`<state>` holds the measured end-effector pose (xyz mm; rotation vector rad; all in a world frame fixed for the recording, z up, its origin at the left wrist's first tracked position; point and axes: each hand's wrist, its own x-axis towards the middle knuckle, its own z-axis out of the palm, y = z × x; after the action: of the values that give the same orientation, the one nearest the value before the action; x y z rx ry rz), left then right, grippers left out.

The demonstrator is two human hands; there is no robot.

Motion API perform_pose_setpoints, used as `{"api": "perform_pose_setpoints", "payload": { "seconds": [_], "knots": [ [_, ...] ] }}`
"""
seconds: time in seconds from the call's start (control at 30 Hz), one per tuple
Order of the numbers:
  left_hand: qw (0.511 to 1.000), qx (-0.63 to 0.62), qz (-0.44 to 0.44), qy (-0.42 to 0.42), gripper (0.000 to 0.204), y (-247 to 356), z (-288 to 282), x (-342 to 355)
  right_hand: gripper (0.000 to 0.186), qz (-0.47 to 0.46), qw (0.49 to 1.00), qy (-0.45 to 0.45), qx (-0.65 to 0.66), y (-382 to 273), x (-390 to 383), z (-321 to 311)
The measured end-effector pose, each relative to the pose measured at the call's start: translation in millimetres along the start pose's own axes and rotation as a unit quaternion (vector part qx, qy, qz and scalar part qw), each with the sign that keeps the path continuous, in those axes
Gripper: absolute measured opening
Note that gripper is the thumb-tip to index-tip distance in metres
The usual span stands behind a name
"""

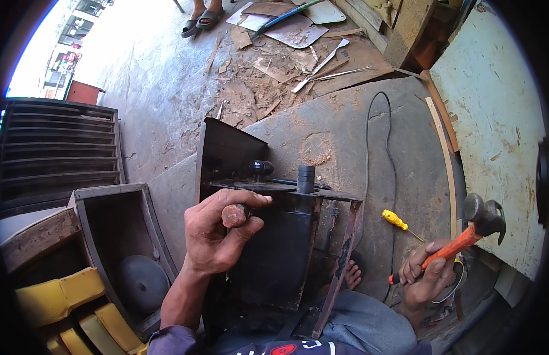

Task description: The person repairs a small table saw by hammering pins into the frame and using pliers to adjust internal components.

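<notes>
My left hand (218,228) is closed around a short tool whose round, worn reddish butt (234,216) faces up; its working end is hidden. Under this hand stands a black boxy frame (262,254) with open sides, its upper edge close to the fingers. A black ribbed cylinder (306,179) rises upright from that edge, and a shorter black cylinder (262,167) lies on its side nearby. Off to the right, my right hand (425,275) grips a claw hammer (464,239) by its orange handle, head raised, apart from the frame.
A yellow screwdriver (395,220) lies on the concrete beside a looped black cable (369,136). Wood scraps and boards (298,29) litter the far floor. Slatted dark panels (61,148), an open wooden box (117,219) and yellow pieces (61,296) stand left. Someone's sandalled feet (202,21) show far off.
</notes>
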<state>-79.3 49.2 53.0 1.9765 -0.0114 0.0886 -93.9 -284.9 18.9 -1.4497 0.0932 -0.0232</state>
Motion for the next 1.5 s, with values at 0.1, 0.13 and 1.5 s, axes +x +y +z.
{"api": "perform_pose_setpoints", "payload": {
  "seconds": [0.1, 0.13, 1.5],
  "knots": [
    [1.0, 0.017, 0.014, 0.001, 0.023, -4, 2, 1, 0.048, 0.02, 1.0, -0.014, 0.005, -1, -1, -3],
    [1.0, 0.014, 0.015, 0.001, 0.023, -2, 3, 2, 0.048, 0.019, 1.0, -0.013, 0.002, -1, -2, -2],
    [0.993, -0.024, -0.012, 0.111, 0.012, -10, 7, -11, 0.029, 0.106, 0.993, 0.041, -0.036, -1, 9, 9]
  ]
}}
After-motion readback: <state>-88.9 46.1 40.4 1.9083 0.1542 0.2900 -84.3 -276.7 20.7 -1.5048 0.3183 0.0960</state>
